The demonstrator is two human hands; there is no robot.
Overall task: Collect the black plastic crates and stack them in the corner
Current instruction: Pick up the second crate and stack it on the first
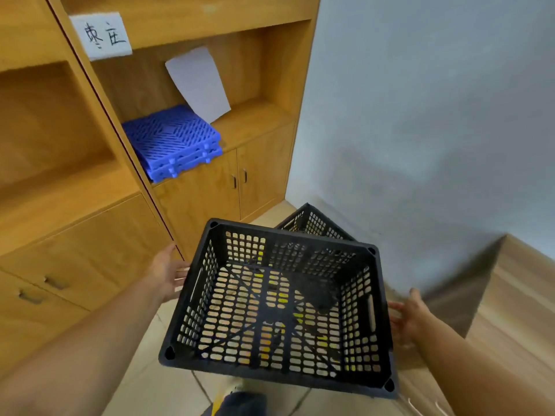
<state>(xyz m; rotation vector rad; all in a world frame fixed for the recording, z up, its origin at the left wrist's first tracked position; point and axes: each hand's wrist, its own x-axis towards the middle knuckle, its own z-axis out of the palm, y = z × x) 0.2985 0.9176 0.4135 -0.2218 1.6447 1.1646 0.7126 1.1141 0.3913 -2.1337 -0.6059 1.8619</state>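
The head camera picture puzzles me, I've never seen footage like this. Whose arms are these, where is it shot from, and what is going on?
A person wears a camera on the head, looking down at their own arms. The left hand and right hand sit at the two sides of a black crate, fingers fairly straight; whether they grip it I cannot tell. Behind it, another black crate stands on the floor in the corner by the wooden cabinet. Blue plastic tiles lie on its shelf.
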